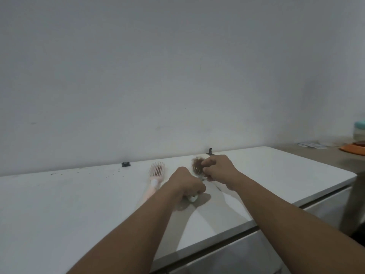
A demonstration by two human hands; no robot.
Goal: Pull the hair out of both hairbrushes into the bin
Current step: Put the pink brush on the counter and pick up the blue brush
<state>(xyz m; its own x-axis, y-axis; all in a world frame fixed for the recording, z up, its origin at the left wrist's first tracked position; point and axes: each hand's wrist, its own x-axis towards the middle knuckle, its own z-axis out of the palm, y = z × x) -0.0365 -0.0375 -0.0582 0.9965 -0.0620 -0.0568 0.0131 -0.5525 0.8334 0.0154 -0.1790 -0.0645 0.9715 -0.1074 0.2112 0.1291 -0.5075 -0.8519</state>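
Observation:
A pink hairbrush (156, 175) lies on the white chest lid (79, 204), bristles up, handle toward me. Just right of it, my left hand (187, 183) grips the handle of a second, pale hairbrush (197, 171); the handle's end shows under my fist. A clump of brown hair (197, 162) sits in the far end of its bristles. My right hand (219, 168) pinches at that hair with curled fingers, right over the brush head. No bin is in view.
A grey wall rises behind the lid. Two small black fittings (125, 164) (210, 151) stand at its back edge. At the right, a lower counter holds an orange tray (353, 150), papers and a jar with a teal lid (359, 131).

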